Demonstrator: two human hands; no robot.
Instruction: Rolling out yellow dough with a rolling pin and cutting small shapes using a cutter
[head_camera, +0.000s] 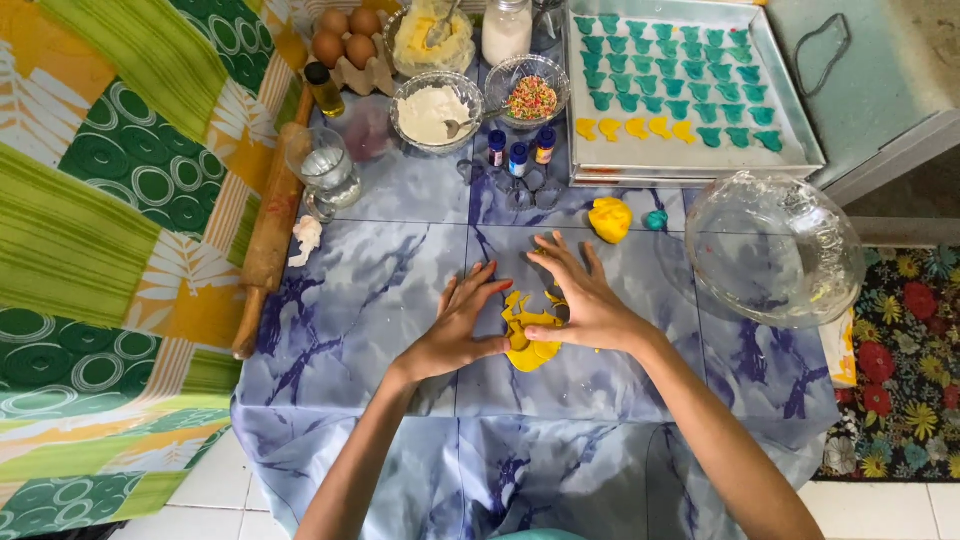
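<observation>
Yellow dough (530, 350), flat; left hand (458, 330), right hand (585, 300) spread on it; we'd lift scraps gently, sparing the cutouts.

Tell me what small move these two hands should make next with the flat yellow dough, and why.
Probably gather the yellow dough sheet inward into a lump. It looks ragged, with cut-out gaps, and both the left hand and right hand already press on its edges. The tray holds only four yellow shapes beside many teal ones.
</observation>
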